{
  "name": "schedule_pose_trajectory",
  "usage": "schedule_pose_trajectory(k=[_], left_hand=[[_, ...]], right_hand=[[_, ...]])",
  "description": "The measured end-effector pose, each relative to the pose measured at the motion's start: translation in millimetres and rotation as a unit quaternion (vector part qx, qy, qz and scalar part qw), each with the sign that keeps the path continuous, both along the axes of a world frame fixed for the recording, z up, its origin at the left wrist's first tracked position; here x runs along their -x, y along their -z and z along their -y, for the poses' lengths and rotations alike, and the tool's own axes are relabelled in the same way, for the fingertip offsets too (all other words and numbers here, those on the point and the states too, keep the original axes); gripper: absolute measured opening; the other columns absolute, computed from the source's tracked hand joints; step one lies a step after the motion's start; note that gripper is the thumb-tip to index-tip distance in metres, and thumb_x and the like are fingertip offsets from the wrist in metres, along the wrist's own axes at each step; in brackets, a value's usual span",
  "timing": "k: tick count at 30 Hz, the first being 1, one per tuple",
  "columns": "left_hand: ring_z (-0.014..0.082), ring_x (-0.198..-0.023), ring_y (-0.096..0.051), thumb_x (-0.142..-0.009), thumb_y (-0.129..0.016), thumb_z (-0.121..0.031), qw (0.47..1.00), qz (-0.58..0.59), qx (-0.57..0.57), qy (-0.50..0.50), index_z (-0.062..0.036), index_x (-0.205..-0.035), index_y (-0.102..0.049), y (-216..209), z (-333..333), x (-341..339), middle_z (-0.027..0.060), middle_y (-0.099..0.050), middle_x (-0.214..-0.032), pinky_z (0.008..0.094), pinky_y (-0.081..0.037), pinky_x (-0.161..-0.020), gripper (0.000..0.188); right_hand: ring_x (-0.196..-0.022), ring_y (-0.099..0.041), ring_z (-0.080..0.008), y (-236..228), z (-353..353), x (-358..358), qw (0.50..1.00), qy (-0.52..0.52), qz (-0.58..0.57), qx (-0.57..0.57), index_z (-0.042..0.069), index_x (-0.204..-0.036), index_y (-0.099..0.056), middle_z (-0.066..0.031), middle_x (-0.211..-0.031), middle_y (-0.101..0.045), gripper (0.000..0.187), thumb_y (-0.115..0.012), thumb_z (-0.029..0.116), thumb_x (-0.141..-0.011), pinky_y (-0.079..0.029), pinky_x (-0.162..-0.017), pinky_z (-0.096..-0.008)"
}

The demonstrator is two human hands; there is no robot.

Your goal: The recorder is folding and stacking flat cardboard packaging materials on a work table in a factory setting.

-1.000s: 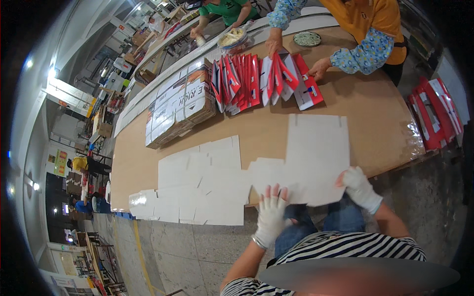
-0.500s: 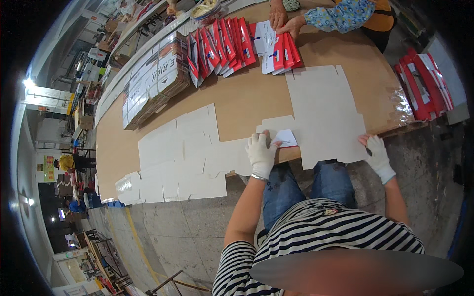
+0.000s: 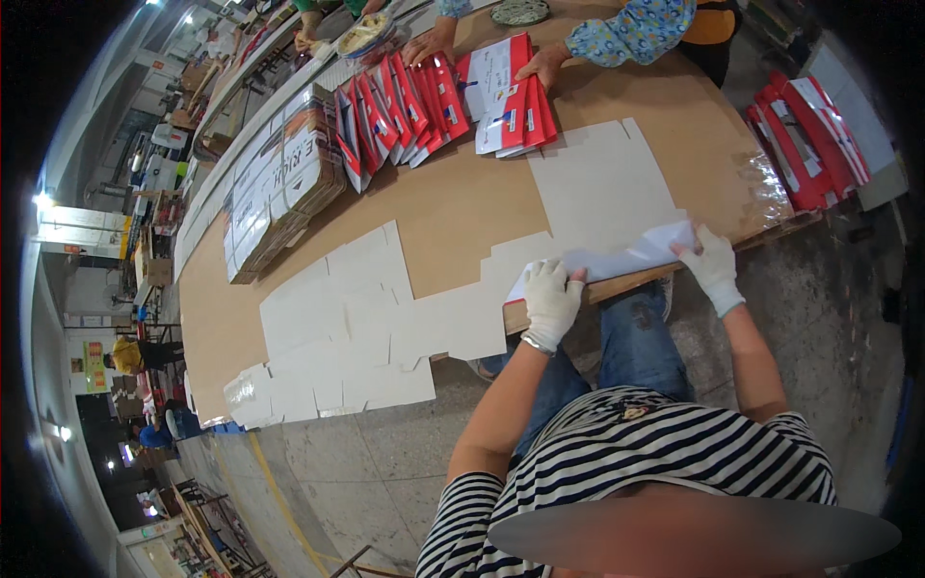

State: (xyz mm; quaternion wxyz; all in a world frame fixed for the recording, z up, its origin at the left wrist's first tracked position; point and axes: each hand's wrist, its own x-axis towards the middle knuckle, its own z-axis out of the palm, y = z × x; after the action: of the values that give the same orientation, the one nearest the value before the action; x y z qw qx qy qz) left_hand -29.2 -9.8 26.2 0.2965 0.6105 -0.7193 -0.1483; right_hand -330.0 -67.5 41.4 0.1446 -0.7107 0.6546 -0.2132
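Observation:
A flat grey-white cardboard sheet [image 3: 607, 178] lies at the table's near edge. Its near part is folded up, and this flap [image 3: 631, 250] shows a glossy white face with a bit of red at the left end. My left hand [image 3: 552, 297], in a white glove with bare fingertips, rests on the flap's left part, fingers laid out and thumb apart. At the flap's right end, my gloved right hand [image 3: 711, 267] grips the cardboard between thumb and fingers. More flat cardboard sheets [image 3: 337, 328] overlap to the left.
Across the brown table [image 3: 462, 231], a co-worker's hands [image 3: 544, 65] touch red-and-white folded sleeves [image 3: 515, 120]. A row of similar sleeves [image 3: 400, 111] stands beside a strapped carton [image 3: 284, 183]. More red pieces [image 3: 800, 144] are stacked off the right edge. A bowl [image 3: 366, 37] sits at the back.
The sheet's near part has gone from flat to folded up. My left hand has moved right along it, and my right hand has come up with the flap. One co-worker's hand has shifted left.

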Motion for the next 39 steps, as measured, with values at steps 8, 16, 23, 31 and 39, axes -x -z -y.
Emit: schedule_pose_trajectory(k=[8,16,23,31,39], left_hand=[[0.0358,-0.136,-0.029,-0.082,-0.064,-0.026,0.979,0.202,-0.014,-0.001,-0.0036,-0.135,-0.046,2.9,7.8,27.4,0.0131,-0.037,-0.146,0.0628,-0.018,-0.109,0.061],[0.0349,-0.146,-0.013,-0.077,-0.061,-0.042,0.96,0.207,-0.02,0.189,0.0028,-0.146,-0.026,8.8,-11.8,78.4,0.0187,-0.021,-0.155,0.0619,-0.005,-0.113,0.09],[0.0346,-0.144,-0.017,-0.075,-0.069,-0.041,0.967,0.202,-0.079,0.13,0.001,-0.145,-0.029,-15.8,-32.8,39.4,0.0164,-0.024,-0.154,0.0559,-0.01,-0.115,0.091],[0.03,-0.139,-0.029,-0.074,-0.064,-0.019,0.963,0.199,0.012,0.181,-0.0008,-0.143,-0.034,6.5,-17.9,32.1,0.014,-0.032,-0.15,0.0419,-0.023,-0.116,0.078],[0.0262,-0.135,-0.037,-0.07,-0.062,-0.012,0.941,0.122,0.039,0.313,-0.001,-0.142,-0.036,-5.3,-6.5,46.9,0.0105,-0.038,-0.148,0.0392,-0.027,-0.114,0.078]], right_hand=[[-0.089,-0.059,-0.0171,26.2,-44.7,-7.5,0.952,0.187,0.239,0.044,0.005,-0.127,-0.052,-0.0084,-0.099,-0.062,0.053,-0.074,0.02,-0.081,-0.047,-0.078,-0.0307],[-0.076,-0.056,-0.0074,63.5,-97.3,-87.7,0.735,0.145,0.622,-0.229,0.001,-0.096,-0.067,0.0018,-0.083,-0.062,0.02,-0.061,0.02,-0.093,-0.043,-0.067,-0.0232],[-0.083,-0.059,-0.0125,14.7,-63.0,-42.1,0.955,0.079,0.279,0.06,-0.001,-0.094,-0.063,-0.0061,-0.085,-0.064,0.015,-0.057,0.013,-0.094,-0.047,-0.077,-0.0287],[-0.112,-0.052,-0.0152,59.6,-77.9,-31.2,0.887,0.117,0.447,-0.022,0.002,-0.137,-0.04,-0.0088,-0.129,-0.051,0.064,-0.071,0.002,-0.08,-0.045,-0.091,-0.0288],[-0.101,-0.057,-0.011,38.7,-99.2,-32.1,0.821,0.124,0.549,-0.096,0.001,-0.127,-0.05,-0.0047,-0.114,-0.059,0.042,-0.064,0.004,-0.088,-0.046,-0.086,-0.0231]])
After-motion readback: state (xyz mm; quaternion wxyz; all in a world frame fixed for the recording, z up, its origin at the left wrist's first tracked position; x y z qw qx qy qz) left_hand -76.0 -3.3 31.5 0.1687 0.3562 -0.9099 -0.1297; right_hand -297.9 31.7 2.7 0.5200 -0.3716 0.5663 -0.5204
